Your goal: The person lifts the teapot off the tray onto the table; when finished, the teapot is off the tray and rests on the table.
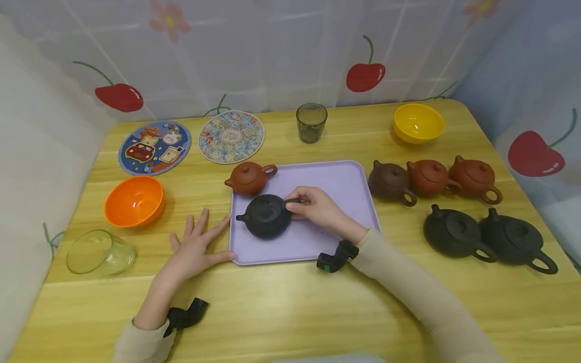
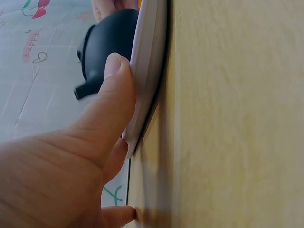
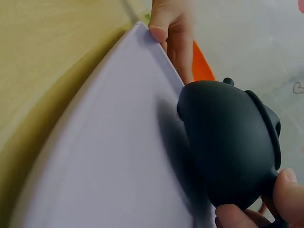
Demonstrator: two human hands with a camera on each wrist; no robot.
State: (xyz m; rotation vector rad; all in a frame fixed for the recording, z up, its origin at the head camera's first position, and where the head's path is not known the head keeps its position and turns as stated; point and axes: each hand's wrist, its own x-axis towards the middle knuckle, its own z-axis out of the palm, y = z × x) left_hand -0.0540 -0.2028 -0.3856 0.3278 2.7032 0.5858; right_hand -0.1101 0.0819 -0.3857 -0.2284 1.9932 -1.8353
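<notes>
My right hand (image 1: 320, 209) grips the handle of a black teapot (image 1: 267, 216). The pot is over the left part of a lilac tray (image 1: 333, 181), its spout pointing left; in the right wrist view the teapot (image 3: 228, 142) looks slightly raised, with a shadow on the tray beneath. Behind it, a reddish-brown teapot (image 1: 247, 179) sits in the tray's far left corner, its spout over the rim. My left hand (image 1: 192, 249) lies with spread fingers at the tray's left edge. Its thumb (image 2: 116, 90) touches the rim, and nothing is held in it.
Right of the tray stand a dark brown teapot (image 1: 389, 181), two reddish teapots (image 1: 428, 177) and two black ones (image 1: 454, 232). An orange bowl (image 1: 134, 201) and a green glass (image 1: 100, 252) are at left. Two round mats (image 1: 231, 137), a grey glass (image 1: 311, 123) and a yellow bowl (image 1: 418, 123) line the back.
</notes>
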